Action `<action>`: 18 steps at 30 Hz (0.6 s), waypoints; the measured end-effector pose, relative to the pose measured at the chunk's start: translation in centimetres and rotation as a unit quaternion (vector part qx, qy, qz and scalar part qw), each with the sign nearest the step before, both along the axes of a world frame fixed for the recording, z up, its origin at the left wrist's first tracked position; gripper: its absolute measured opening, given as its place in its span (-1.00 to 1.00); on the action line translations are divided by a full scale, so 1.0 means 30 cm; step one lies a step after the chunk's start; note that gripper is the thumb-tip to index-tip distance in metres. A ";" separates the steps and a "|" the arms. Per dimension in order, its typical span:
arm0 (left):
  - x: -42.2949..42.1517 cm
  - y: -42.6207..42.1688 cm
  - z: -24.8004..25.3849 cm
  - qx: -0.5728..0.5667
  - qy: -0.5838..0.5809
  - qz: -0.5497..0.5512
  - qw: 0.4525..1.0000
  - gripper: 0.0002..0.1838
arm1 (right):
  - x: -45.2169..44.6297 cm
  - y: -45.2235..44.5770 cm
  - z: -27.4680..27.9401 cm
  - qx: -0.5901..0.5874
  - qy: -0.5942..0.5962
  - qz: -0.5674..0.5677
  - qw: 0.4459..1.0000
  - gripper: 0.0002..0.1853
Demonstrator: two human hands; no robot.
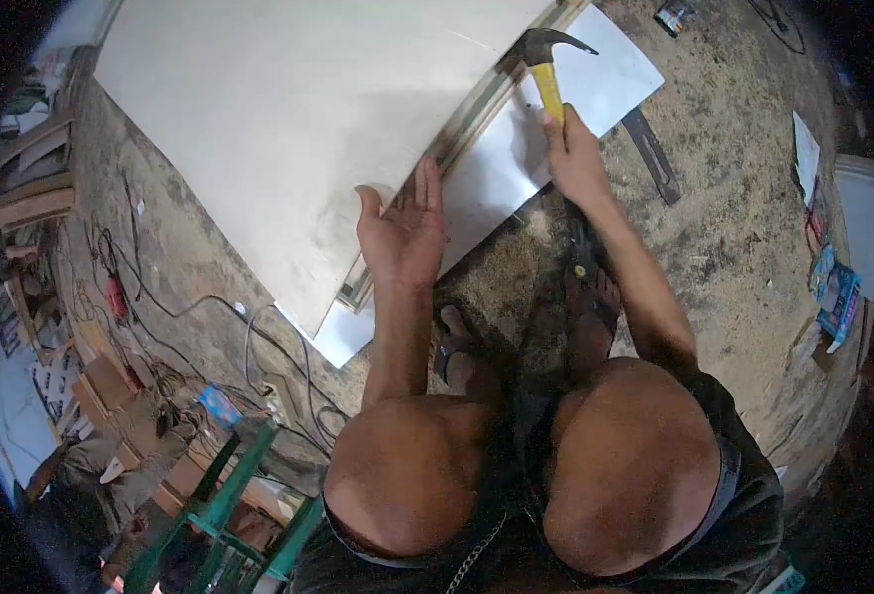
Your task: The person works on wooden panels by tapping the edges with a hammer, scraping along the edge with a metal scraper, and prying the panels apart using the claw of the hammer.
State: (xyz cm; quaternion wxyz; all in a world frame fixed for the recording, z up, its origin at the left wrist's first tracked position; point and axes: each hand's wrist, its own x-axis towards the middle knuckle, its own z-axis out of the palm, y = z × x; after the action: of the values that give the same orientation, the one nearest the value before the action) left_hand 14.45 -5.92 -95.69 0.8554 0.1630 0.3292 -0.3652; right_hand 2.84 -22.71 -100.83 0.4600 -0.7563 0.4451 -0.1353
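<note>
My right hand grips the yellow handle of a claw hammer. The hammer's dark head is at the edge of a large pale panel, its claw pointing right. My left hand is palm up with the fingers stretched out, its fingertips at the panel's side edge. Along that edge runs a layered wooden frame strip. Beneath the panel lies a white sheet, which sticks out on the right and at the near corner.
A dark flat bar lies on the dusty floor at right. Cables and a red tool lie at left, near wood scraps. A green plastic chair stands at lower left. A blue packet is at far right.
</note>
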 end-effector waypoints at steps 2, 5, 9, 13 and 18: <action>0.009 -0.009 0.011 -0.012 -0.018 -0.008 1.000 -0.39 | -0.026 -0.023 0.000 -0.018 0.010 0.019 1.000 -0.60; 0.002 -0.004 0.008 0.014 -0.002 -0.003 1.000 -0.40 | -0.045 -0.008 0.005 -0.016 0.019 0.018 1.000 -0.61; 0.021 -0.006 0.017 0.009 0.001 0.002 1.000 -0.39 | -0.040 -0.005 0.010 -0.034 0.008 0.009 0.999 -0.66; 0.014 -0.002 0.004 0.006 -0.027 -0.009 1.000 -0.39 | -0.051 -0.038 -0.068 -0.038 0.059 0.025 0.997 -0.68; 0.005 -0.001 0.008 -0.001 -0.004 0.001 1.000 -0.39 | -0.019 -0.043 -0.011 -0.016 -0.006 0.011 1.000 -0.72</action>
State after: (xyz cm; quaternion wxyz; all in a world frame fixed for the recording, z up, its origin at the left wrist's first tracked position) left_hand 14.61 -5.97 -95.45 0.8573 0.1635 0.3255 -0.3639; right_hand 2.27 -24.00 -101.15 0.4522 -0.7674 0.4317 -0.1421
